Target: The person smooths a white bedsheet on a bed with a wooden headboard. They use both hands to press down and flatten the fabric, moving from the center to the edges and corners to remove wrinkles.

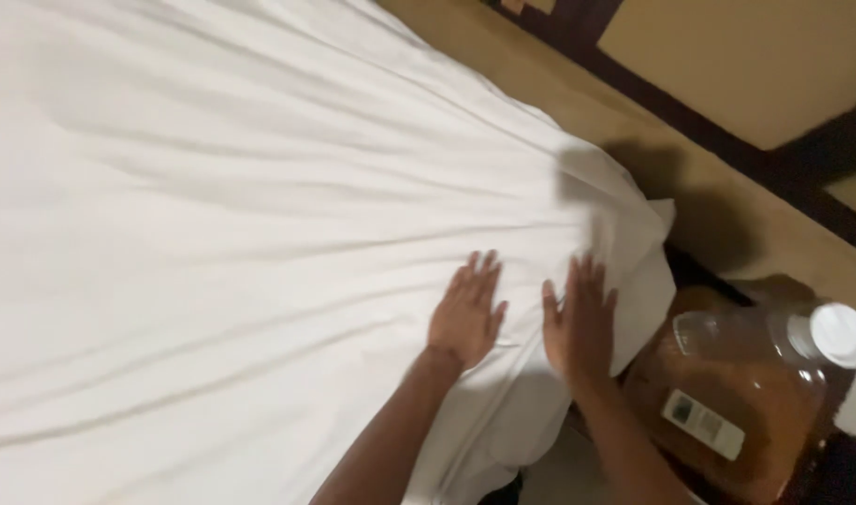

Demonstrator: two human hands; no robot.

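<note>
Visibility is limited. The white sheet (213, 187) runs off the top, left and bottom edges, so its full extent cannot be judged, and whatever lies under it is fully covered. Both forearms enter from the bottom edge and are cut off there. The picture is soft and slightly blurred, and the fingertips are indistinct.

Left hand (466, 313): palm down, fingers spread, flat on the sheet near its corner. Right hand (578, 323): also palm down with fingers extended and slightly apart, resting on the sheet just beside the left — the two hands close but not touching. Neither hand pinches or grasps cloth. Long creases fan out across the sheet from the area in front of the hands toward the left edge.

The sheet's corner (648, 262) hangs in loose folds over the edge, just beyond the right hand, with a dark gap below it.

Surroundings: a tan wall (727, 65) crossed by dark brown trim (652, 98) runs diagonally along the upper right. A shadow falls on the tan surface beside the corner.

Lower right: a large clear plastic jug (746, 374) with a white cap (841, 335), standing on a brown surface — partly cut by the frame edge. It bears a small pale rectangular label (702, 423); its print is too small to make out.
</note>
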